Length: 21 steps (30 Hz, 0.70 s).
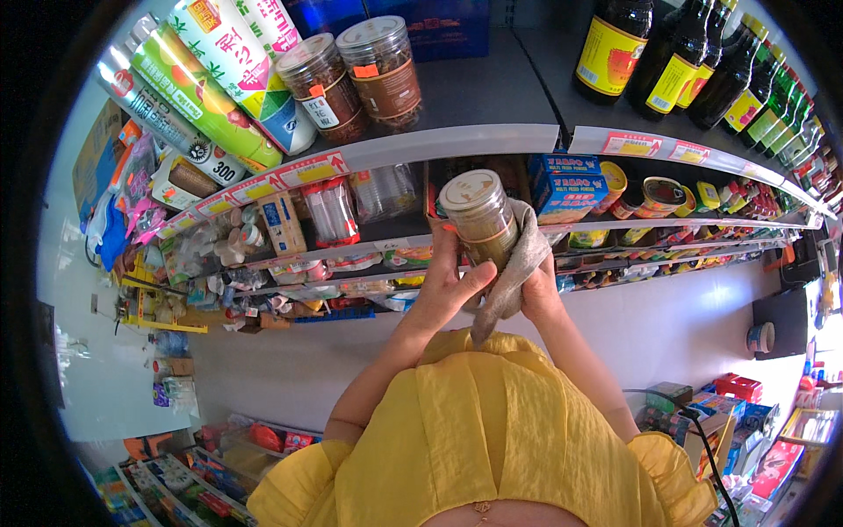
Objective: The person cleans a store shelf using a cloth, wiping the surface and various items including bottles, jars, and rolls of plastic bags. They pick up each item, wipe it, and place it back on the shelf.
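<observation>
From where I stand, one clear cylindrical jar with a pale lid and greenish-brown contents point(486, 233) is held before the shelves, right between the hands. Its long axis leans a little, lid end up and leftward. The left hand point(452, 283) clasps its left side, thumb across the front; the right hand point(540, 285) grips one grey fabric cloth point(512, 279) against the right side, fingers mostly hidden. Two clear, reddish-brown-filled cylindrical jars point(380, 75) stand on the dark upper shelf point(492, 92).
</observation>
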Motion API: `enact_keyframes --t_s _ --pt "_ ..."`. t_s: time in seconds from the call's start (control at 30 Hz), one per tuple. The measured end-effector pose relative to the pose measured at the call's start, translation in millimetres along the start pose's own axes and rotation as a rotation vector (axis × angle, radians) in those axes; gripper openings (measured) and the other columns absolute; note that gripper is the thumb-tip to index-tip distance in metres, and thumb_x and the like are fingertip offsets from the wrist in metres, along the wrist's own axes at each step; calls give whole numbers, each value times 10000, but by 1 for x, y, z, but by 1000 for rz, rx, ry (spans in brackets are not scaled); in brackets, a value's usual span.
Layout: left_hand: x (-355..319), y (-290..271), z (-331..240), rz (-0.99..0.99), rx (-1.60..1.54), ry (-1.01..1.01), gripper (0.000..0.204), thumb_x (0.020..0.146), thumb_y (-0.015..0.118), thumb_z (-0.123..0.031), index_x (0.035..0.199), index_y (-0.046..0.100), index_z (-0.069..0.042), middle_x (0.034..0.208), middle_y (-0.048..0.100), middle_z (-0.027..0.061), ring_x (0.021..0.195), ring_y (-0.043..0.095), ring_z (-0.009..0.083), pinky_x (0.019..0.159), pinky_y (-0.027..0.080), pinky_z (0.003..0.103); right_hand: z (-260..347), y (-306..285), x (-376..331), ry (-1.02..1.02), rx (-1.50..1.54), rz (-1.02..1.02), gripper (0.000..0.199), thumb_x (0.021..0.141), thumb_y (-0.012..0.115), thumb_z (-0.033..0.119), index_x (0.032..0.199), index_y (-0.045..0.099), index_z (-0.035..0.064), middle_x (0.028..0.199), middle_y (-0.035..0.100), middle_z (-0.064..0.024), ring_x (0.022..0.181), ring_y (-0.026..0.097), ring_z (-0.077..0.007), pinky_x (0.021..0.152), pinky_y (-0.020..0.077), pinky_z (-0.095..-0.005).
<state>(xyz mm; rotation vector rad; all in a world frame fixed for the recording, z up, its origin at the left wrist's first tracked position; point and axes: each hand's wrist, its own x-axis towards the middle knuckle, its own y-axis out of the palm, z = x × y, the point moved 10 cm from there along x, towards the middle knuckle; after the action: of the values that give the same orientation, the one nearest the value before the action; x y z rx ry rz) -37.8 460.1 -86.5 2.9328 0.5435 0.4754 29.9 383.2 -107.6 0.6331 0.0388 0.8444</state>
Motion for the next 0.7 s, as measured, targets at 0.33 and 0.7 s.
enact_keyframes --t_s 0.33,0.7 --pt "-11 0 15 -23 -234 -128 669 724 726 -244 1220 349 -2 1164 466 88 1062 464 170 918 371 317 -8 -24 0 -51 -254 -117 235 860 432 5 1071 534 -20 1006 583 -61 934 537 -132 825 429 -262" --pt "-34 -55 -13 -260 -269 -6 679 715 727 -289 1220 364 -15 1148 500 92 1056 491 185 918 384 337 187 73 87 -442 -946 -26 199 725 496 69 866 586 -38 899 607 -184 872 589 -264 764 442 -349"
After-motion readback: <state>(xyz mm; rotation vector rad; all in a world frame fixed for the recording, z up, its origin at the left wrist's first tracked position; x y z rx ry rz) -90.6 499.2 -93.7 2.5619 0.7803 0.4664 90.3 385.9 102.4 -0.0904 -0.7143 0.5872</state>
